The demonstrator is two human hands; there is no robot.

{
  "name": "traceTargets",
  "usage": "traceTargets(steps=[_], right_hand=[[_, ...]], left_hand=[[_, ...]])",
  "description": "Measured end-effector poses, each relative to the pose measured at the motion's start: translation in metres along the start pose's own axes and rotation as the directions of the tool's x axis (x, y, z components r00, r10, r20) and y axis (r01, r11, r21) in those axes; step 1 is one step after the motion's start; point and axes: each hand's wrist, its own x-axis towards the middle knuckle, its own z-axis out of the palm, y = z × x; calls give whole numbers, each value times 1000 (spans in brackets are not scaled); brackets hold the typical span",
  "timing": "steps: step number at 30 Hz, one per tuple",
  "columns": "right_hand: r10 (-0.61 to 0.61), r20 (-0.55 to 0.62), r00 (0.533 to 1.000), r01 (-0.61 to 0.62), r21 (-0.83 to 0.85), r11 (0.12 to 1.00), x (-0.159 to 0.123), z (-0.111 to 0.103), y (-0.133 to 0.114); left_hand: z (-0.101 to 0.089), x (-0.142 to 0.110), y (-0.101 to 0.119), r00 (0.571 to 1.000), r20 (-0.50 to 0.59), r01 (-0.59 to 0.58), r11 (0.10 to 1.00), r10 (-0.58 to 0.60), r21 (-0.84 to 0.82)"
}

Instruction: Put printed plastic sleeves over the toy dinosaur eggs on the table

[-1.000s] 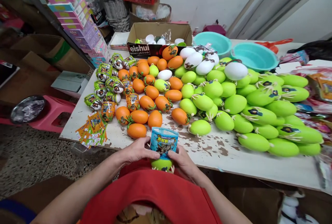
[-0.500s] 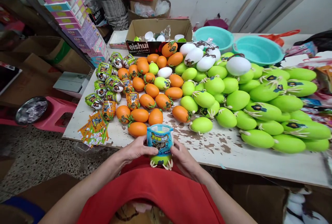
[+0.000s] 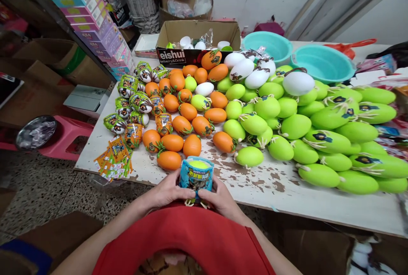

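Close to my body, at the table's front edge, I hold a green toy egg [image 3: 199, 164] with a printed blue sleeve [image 3: 196, 178] around it. The egg's top shows through the sleeve's upper opening, and pale claw-like legs stick out below. My left hand [image 3: 170, 191] grips the left side, thumb on the front. My right hand [image 3: 219, 196] grips the other side, its thumb close to the left one. Just beyond lies a bare orange egg [image 3: 169, 160]. Several orange, white and green eggs spread over the table, and some at the left wear printed sleeves [image 3: 133, 134].
Loose printed sleeves [image 3: 114, 158] lie at the table's left front. A cardboard box [image 3: 197, 37] with cup-like pieces stands at the back, beside two turquoise basins [image 3: 323, 64]. Stacked boxes [image 3: 92, 24] rise at the left, above a pink stool [image 3: 68, 137] bearing a metal bowl.
The blue sleeve has slid further down over the green egg, so more of the egg's top shows. My thumbs have moved lower and closer together.
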Motion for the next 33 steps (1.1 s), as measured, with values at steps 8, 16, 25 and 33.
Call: traceTargets(steps=[8,16,25,33], right_hand=[[62,23,998,-61,-50,997,-1,-1,4],[109,-21,994,-110,-78,991,3,3,1],[233,-559,796,-143,199,969,22,-86,35],[267,-653,708,-165,215,963,63,-130,69]], left_hand=[[-14,2,-35,996,-83,35,997,-29,70],[-14,4,-30,996,-19,92,993,-91,79],[-128,-24,-36,652,-755,118,993,-68,12],[-325,-43,-56,76,-990,435,897,-121,-76]])
